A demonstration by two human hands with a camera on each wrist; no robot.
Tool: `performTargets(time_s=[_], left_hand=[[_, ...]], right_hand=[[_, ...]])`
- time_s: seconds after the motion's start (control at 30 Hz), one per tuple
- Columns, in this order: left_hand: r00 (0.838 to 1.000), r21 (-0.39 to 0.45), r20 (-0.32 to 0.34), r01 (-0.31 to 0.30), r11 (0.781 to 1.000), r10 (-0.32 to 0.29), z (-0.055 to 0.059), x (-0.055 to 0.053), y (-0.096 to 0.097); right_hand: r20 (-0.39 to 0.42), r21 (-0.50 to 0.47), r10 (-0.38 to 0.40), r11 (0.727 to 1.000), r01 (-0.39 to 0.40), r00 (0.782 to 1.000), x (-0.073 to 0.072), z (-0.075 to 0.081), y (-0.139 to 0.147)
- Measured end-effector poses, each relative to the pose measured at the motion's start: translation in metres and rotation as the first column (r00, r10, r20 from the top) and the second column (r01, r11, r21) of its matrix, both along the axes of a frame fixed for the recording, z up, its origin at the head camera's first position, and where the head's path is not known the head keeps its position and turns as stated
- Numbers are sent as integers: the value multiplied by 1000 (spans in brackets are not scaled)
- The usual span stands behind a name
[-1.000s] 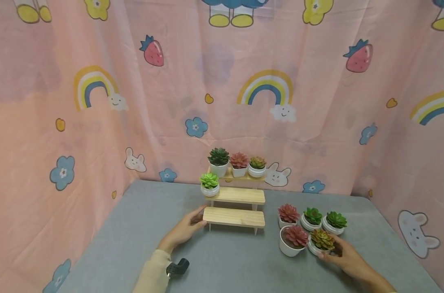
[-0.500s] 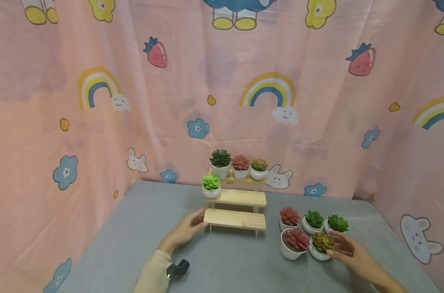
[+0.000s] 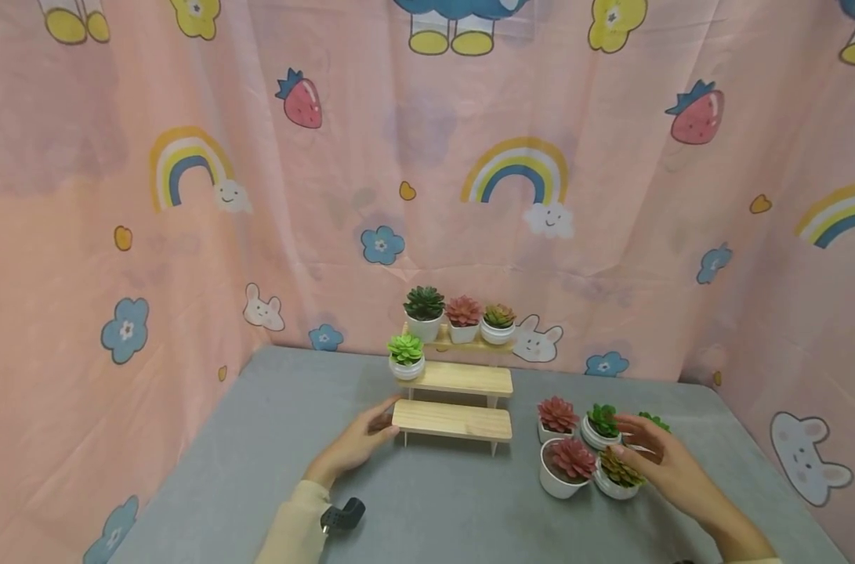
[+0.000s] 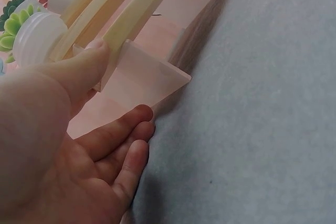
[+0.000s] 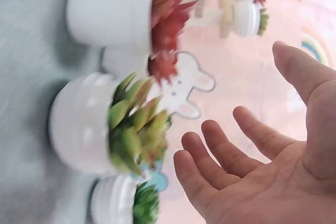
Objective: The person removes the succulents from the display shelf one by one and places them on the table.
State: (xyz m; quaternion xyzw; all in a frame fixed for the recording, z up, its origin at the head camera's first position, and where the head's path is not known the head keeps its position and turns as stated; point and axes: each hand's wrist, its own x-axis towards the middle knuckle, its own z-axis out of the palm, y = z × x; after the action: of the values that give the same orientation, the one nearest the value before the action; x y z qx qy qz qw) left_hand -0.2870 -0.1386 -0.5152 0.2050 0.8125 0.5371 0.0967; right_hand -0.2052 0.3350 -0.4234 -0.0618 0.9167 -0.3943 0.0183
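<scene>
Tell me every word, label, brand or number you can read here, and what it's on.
There are none that I can read.
White plant pots: no lettering on the sides that show.
Three-tier wooden stand: no lettering visible.
Pink cloth backdrop: printed pictures only, such as rainbows and strawberries.
Black device at the left wrist: too small to tell.

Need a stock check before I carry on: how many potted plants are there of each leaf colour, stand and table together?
Green plants: 4 (one partly behind the right hand)
Red plants: 3
Mixed yellow-green and reddish plants: 2
Total: 9
</scene>
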Motion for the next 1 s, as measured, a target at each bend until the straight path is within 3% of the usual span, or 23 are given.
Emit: performTargets(time_s=[0.37,0.67,1.0], left_hand=[[1000,11,21,-6,1000,6,0,-3,1],[1000,6,22,-13,1000,12,1,-1,1],[1000,5,24,-19,1000,19,-2,-1,1]], right_hand=[[-84,-77,79,993,-85,993,-5,21,-33],[-161,-187,154,965,-184,975,-15,22,-72],[-155,-210,215,947,-245,964,-31,12,-109]])
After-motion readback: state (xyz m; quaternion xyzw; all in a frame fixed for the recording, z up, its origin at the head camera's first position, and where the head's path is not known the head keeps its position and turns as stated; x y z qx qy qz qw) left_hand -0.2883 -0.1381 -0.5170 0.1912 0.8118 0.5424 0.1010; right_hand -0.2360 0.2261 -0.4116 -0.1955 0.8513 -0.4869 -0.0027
